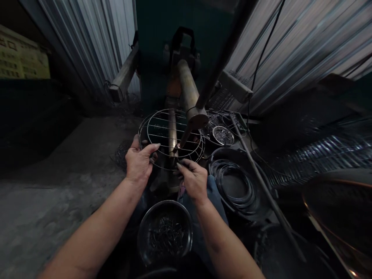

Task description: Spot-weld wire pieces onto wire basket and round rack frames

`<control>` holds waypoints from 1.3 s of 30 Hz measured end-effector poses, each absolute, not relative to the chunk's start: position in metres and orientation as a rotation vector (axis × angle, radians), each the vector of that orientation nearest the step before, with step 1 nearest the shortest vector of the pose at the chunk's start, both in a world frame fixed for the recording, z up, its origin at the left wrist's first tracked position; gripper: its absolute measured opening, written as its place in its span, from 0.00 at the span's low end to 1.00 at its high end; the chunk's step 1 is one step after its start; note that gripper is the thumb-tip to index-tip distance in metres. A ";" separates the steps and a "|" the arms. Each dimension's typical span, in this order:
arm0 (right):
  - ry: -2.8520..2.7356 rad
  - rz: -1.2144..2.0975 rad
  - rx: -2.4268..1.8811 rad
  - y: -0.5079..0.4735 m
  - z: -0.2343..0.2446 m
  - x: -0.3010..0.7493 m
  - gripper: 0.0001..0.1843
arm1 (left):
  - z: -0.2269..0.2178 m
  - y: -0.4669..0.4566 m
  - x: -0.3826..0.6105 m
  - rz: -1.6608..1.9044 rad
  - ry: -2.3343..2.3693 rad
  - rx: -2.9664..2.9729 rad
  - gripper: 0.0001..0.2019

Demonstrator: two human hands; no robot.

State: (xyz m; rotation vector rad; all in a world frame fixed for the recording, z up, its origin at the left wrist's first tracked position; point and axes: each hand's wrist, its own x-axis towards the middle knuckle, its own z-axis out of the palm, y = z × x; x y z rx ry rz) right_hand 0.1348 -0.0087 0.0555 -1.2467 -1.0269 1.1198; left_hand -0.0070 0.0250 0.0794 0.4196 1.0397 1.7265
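A round wire rack (158,135) with concentric rings and parallel cross wires lies between the upper metal arm (188,87) and the lower bar (172,126) of a machine that looks like a spot welder. My left hand (138,162) is closed round the rack's left rim, thumb on top. At the near rim, beside the machine's tips, my right hand (194,181) is pinched closed. What its fingers hold is too small and dark to make out. Below both hands sits a steel bowl (140,232) with many small bent metal pieces (167,237) in it.
To the right, a dark tub (213,155) holds coiled wire (232,190). Behind it lie wire scraps and a small round wire piece (223,135). A long rod (270,197) slants down the right side. A yellow crate (23,58) stands far left; corrugated metal sheeting (87,38) is behind.
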 end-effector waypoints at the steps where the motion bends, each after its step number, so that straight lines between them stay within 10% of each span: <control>1: -0.998 1.126 -1.247 -0.008 0.054 0.134 0.09 | 0.080 0.024 -0.007 1.729 1.037 0.421 0.24; 39: -0.835 1.153 -1.156 0.009 0.055 0.125 0.11 | 0.077 0.045 -0.020 1.626 1.130 0.420 0.21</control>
